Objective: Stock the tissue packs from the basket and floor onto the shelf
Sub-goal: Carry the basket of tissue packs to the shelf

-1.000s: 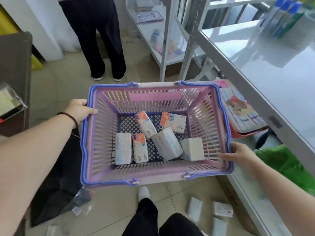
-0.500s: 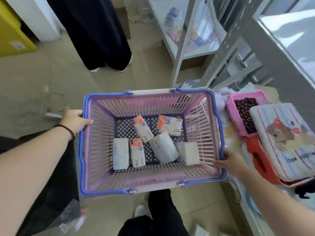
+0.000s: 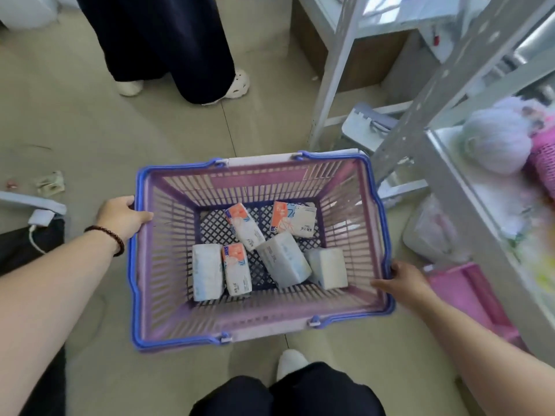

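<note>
Holding the basket (image 3: 258, 181) by its two short-side rims, the person carries it level above the floor (image 3: 90, 130). Left hand (image 3: 121, 217) is wrapped over the left rim, thumb inside the wall; right hand (image 3: 405, 283) grips the right rim nearer the body, fingers curled on the edge. Both grips are closed on the rim, none on a pack.

Six tissue packs (image 3: 282, 262) lie flat on the mesh bottom, approx. centre:
- 2 side by side at lower left, long axes running away from the person;
- 1 tilted orange-topped pack above them, long axis diagonal;
- 1 orange-printed pack at upper right, lying crosswise;
- 1 large white pack diagonal in the middle, touching a smaller white pack to its right.

Key relation: the packs sit below and between both hands. The right-side white pack is nearest the right hand; the lower-left pair is nearer the left hand. Judgement: one hand must release the rim before any pick, so the basket needs a support first.

Shelf (image 3: 480, 187) stands to the right, its slotted upright (image 3: 444, 85) just beyond the basket's far-right corner; a pink tray (image 3: 468, 289) lies just beside the right hand. A second person's legs (image 3: 168, 40) stand ahead, well apart. Floor packs: not visible here.
</note>
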